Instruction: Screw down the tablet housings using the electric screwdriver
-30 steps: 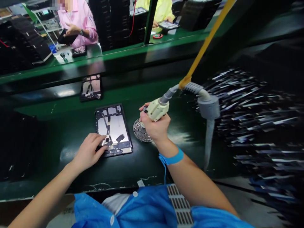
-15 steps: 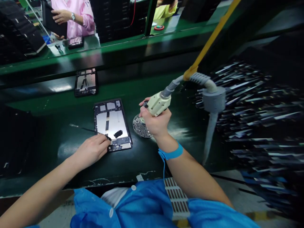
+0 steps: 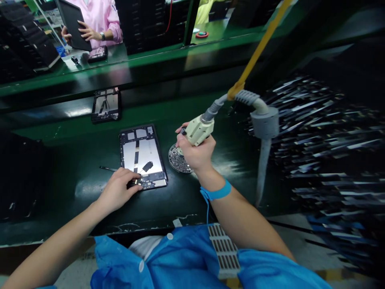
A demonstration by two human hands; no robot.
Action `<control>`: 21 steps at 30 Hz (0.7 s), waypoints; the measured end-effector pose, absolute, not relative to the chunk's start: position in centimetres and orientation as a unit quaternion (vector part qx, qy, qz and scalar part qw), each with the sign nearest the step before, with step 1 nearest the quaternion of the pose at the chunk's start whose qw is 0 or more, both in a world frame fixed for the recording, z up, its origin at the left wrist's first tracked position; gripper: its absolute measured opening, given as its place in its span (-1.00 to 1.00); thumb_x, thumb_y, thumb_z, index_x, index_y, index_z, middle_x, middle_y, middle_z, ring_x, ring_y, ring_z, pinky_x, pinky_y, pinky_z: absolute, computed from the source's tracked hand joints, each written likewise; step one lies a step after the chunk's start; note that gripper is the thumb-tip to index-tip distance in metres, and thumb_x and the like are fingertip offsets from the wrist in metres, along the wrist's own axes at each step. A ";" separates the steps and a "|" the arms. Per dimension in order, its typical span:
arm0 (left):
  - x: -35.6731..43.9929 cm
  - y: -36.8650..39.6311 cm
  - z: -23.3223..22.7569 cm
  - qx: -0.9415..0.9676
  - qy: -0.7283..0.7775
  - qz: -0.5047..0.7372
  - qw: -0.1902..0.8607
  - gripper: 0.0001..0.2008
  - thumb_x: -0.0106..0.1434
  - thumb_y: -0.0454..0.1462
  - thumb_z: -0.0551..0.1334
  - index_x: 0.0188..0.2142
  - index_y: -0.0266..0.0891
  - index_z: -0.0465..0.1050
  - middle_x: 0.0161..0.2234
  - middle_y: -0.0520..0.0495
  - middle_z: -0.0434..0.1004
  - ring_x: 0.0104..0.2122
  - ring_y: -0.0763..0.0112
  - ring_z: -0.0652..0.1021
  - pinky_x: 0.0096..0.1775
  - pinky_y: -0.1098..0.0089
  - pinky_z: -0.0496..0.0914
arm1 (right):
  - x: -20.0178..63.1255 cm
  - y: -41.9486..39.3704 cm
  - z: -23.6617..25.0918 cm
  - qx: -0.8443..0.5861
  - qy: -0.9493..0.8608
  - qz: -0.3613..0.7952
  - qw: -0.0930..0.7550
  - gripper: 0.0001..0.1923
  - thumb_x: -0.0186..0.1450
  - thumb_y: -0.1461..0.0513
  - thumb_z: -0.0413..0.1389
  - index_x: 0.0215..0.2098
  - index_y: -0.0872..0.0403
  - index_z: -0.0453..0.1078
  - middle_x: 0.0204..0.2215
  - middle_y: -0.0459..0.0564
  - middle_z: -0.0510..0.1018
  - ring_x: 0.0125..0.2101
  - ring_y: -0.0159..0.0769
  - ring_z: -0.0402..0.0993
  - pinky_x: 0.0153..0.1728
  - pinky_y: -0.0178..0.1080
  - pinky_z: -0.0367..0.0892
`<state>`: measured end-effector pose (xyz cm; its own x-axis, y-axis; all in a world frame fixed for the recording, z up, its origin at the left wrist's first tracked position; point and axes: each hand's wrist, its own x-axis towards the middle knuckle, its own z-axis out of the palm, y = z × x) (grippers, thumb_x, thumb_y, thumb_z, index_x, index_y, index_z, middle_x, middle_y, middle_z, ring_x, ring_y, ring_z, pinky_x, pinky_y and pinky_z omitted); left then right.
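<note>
My left hand is at the lower left corner of an opened tablet, thumb and forefinger around small parts at its edge. A thin dark tool, like tweezers or a probe, sticks out from behind this hand; its working end is hidden. On the tablet's silver back lies a small black flap. My right hand is closed round a pale corded hand tool, above a round perforated metal disc. Whether disc and tool are joined, I cannot tell.
A yellow strap holds up the tool's cable, which carries a grey cylinder. Another opened tablet lies farther back. Dark stacked parts crowd the right. Across the bench, a person in pink holds a dark panel.
The fingers of my left hand have spread at the tablet's lower edge, and the thin tool has drawn in toward the hand. The flap has turned slightly. My right hand stays nearly still.
</note>
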<state>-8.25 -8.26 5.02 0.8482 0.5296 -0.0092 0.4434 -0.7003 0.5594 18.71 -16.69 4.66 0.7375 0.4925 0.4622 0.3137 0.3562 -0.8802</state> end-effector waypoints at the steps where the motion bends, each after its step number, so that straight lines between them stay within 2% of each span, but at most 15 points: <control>1: -8.2 -8.3 5.1 0.910 0.279 0.080 0.295 -0.81 0.31 -0.20 0.36 -0.09 -0.12 0.60 -0.19 -0.07 0.64 -0.13 0.17 0.56 -0.08 0.16 0.49 | 18.7 -16.7 4.6 -0.564 -0.359 0.061 0.741 -0.76 0.22 0.22 0.27 -0.13 0.05 0.49 -0.30 -0.02 0.64 -0.29 -0.20 0.63 -0.20 -0.06 0.60; 6: -8.7 -8.7 5.6 0.870 0.306 0.125 0.366 -0.89 0.37 -0.24 0.27 -0.23 -0.12 0.61 -0.23 -0.03 0.64 -0.18 0.25 0.60 -0.10 0.24 0.48 | 18.8 -16.6 4.7 -0.568 -0.357 0.057 0.740 -0.76 0.21 0.22 0.27 -0.14 0.06 0.49 -0.30 -0.02 0.64 -0.27 -0.19 0.65 -0.17 -0.05 0.60; 10: -9.2 -9.6 6.0 0.885 0.206 0.141 0.392 -0.87 0.41 -0.28 0.24 -0.19 -0.14 0.60 -0.23 -0.06 0.62 -0.20 0.32 0.59 -0.14 0.30 0.47 | 18.7 -16.6 4.7 -0.562 -0.358 0.056 0.744 -0.77 0.21 0.23 0.27 -0.14 0.05 0.49 -0.31 -0.03 0.64 -0.28 -0.20 0.64 -0.18 -0.06 0.60; 12: -9.1 -9.9 5.8 0.910 0.148 0.151 0.356 -0.85 0.42 -0.32 0.21 -0.17 -0.16 0.58 -0.25 -0.07 0.60 -0.20 0.32 0.57 -0.14 0.29 0.46 | 18.7 -16.6 4.6 -0.560 -0.361 0.056 0.744 -0.77 0.21 0.23 0.26 -0.14 0.04 0.49 -0.31 -0.04 0.63 -0.28 -0.21 0.64 -0.20 -0.06 0.60; 15: -8.9 -10.2 4.8 0.944 0.126 0.173 0.249 -0.87 0.41 -0.34 0.21 -0.14 -0.20 0.55 -0.24 -0.11 0.59 -0.20 0.27 0.54 -0.17 0.25 0.41 | 18.7 -16.6 4.5 -0.558 -0.364 0.059 0.743 -0.78 0.22 0.22 0.27 -0.15 0.03 0.49 -0.31 -0.05 0.63 -0.29 -0.21 0.63 -0.22 -0.06 0.61; 17: -8.9 -10.7 4.0 0.957 0.132 0.191 0.176 -0.88 0.38 -0.24 0.30 -0.15 -0.24 0.52 -0.23 -0.14 0.58 -0.21 0.22 0.53 -0.19 0.21 0.39 | 18.6 -16.7 4.5 -0.557 -0.365 0.058 0.744 -0.78 0.22 0.23 0.27 -0.15 0.02 0.49 -0.31 -0.05 0.63 -0.29 -0.20 0.63 -0.22 -0.05 0.61; 19: -9.0 -11.6 3.4 0.961 0.139 0.207 0.121 -0.75 0.31 -0.14 0.39 -0.20 -0.27 0.49 -0.24 -0.16 0.57 -0.22 0.18 0.52 -0.22 0.20 0.37 | 18.6 -16.6 4.5 -0.556 -0.365 0.054 0.745 -0.78 0.22 0.23 0.27 -0.14 0.01 0.49 -0.31 -0.05 0.63 -0.28 -0.19 0.63 -0.20 -0.04 0.61; 21: -9.0 -12.6 3.0 0.962 0.145 0.217 0.079 -0.75 0.30 -0.15 0.40 -0.20 -0.29 0.48 -0.26 -0.17 0.56 -0.22 0.16 0.52 -0.21 0.20 0.38 | 18.7 -16.6 4.5 -0.558 -0.366 0.051 0.743 -0.77 0.22 0.24 0.27 -0.13 0.01 0.49 -0.31 -0.05 0.63 -0.27 -0.18 0.64 -0.19 -0.03 0.61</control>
